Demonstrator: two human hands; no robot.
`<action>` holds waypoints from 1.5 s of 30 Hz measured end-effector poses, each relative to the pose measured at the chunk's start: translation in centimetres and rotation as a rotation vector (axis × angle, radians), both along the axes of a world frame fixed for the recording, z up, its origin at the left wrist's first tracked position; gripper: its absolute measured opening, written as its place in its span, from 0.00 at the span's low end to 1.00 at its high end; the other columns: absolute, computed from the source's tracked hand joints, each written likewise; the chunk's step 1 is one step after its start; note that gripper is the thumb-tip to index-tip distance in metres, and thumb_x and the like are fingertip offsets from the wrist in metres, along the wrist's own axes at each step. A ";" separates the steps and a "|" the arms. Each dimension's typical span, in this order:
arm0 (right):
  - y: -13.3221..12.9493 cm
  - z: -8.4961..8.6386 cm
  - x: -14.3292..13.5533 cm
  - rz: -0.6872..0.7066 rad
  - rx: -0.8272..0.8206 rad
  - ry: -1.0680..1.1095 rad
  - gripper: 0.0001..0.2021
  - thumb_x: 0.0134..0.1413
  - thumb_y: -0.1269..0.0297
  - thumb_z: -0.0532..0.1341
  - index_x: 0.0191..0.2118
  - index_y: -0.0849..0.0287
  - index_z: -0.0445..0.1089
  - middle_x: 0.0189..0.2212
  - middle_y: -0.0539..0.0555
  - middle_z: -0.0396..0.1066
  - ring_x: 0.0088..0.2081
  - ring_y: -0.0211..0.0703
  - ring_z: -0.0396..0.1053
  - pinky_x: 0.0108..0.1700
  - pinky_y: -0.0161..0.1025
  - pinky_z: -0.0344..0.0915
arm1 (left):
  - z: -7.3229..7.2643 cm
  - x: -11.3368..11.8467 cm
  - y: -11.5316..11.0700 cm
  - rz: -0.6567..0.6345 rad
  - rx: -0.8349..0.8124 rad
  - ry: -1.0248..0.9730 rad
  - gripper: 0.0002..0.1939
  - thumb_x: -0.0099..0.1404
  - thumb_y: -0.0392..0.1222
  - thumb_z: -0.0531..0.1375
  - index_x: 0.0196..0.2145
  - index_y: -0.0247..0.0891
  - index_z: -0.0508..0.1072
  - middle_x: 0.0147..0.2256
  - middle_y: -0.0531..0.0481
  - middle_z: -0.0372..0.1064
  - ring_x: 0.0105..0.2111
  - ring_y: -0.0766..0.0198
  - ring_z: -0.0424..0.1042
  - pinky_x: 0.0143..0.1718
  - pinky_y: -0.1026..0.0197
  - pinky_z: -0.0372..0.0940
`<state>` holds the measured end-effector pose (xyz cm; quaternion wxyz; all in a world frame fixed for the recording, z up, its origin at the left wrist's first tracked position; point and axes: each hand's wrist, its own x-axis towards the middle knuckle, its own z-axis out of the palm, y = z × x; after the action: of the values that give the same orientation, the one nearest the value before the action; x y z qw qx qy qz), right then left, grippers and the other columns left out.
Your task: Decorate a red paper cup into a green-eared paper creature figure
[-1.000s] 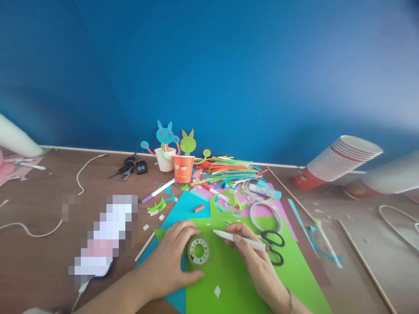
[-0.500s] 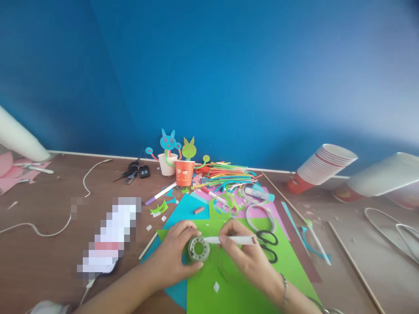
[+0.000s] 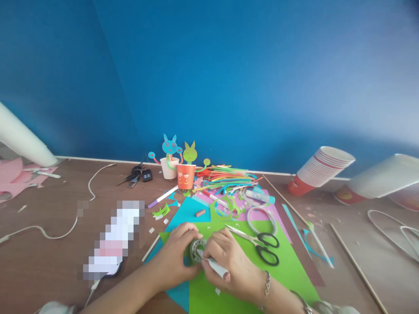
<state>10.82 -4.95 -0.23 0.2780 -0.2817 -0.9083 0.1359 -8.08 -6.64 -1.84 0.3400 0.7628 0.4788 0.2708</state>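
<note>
Now my left hand (image 3: 178,252) holds tape roll (image 3: 193,251) flat on green paper (image 3: 203,301), thumb and fingers curved fairly wide round its left side. My right hand (image 3: 231,261) pinches white marker (image 3: 216,267) narrowly, tip seemingly at roll's hole, partly hidden.

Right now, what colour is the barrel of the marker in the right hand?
The marker barrel is white; the head view, the only one, shows it.
</note>
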 end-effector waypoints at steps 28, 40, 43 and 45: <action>-0.2 2.4 -2.9 0.086 0.154 -0.511 0.12 0.50 0.60 0.66 0.33 0.62 0.66 0.29 0.56 0.71 0.31 0.46 0.67 0.33 0.44 0.56 | -0.5 -0.1 0.2 -0.031 0.008 -0.082 0.24 0.41 0.23 0.55 0.37 0.42 0.65 0.41 0.50 0.61 0.45 0.58 0.63 0.48 0.57 0.63; 2.5 6.0 -5.0 -0.061 -0.285 -0.681 0.10 0.55 0.68 0.54 0.36 0.64 0.72 0.27 0.58 0.76 0.29 0.46 0.71 0.36 0.41 0.57 | 0.2 -0.1 0.4 0.030 0.116 0.212 0.19 0.46 0.38 0.63 0.38 0.42 0.66 0.42 0.48 0.63 0.44 0.50 0.63 0.47 0.48 0.60; 3.5 5.6 -4.5 -0.082 -0.377 -0.608 0.09 0.50 0.69 0.55 0.31 0.61 0.72 0.25 0.55 0.75 0.27 0.43 0.68 0.31 0.37 0.54 | 0.4 -0.2 0.3 0.046 0.109 0.240 0.25 0.47 0.43 0.66 0.44 0.43 0.68 0.46 0.47 0.63 0.48 0.48 0.61 0.51 0.44 0.56; 4.0 4.9 -4.2 -0.106 -0.448 -0.554 0.07 0.46 0.69 0.55 0.26 0.60 0.70 0.23 0.53 0.72 0.24 0.39 0.64 0.27 0.35 0.51 | 0.5 -0.3 0.3 0.042 0.089 0.245 0.27 0.47 0.44 0.67 0.46 0.44 0.69 0.47 0.47 0.63 0.49 0.47 0.61 0.52 0.44 0.56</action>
<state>6.64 -0.94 4.72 -0.0405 -0.4086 -0.8809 0.2353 -8.38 -6.35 -1.31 0.2392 0.7942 0.5201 0.2036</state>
